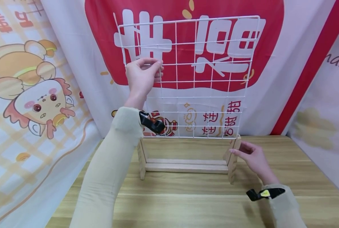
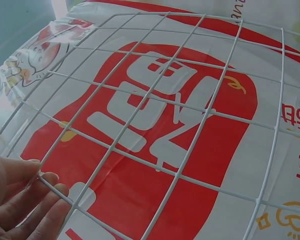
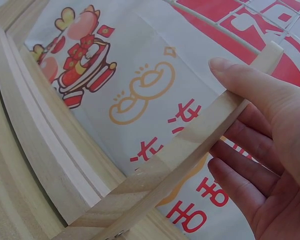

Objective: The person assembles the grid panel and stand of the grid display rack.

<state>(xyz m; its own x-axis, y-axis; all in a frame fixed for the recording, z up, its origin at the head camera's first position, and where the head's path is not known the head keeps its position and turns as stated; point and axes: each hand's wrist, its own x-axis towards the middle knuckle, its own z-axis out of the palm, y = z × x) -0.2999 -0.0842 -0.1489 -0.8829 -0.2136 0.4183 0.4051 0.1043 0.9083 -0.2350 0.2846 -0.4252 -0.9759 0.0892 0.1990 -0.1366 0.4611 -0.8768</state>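
A white wire grid panel stands upright above a pale wooden stand in the head view. My left hand pinches one of the grid's wires toward its left side; the left wrist view shows thumb and fingers around that wire. Down at the stand's right upright, my right hand grips the wood, thumb on one side and fingers on the other, as the right wrist view shows on the upright. The grid's lower edge is level with the uprights' tops; whether it sits in them I cannot tell.
The stand is on a wood-grain tabletop. Behind it hangs a white cloth with a large red printed patch. A cartoon-printed cloth covers the left side, and another pale cloth the right.
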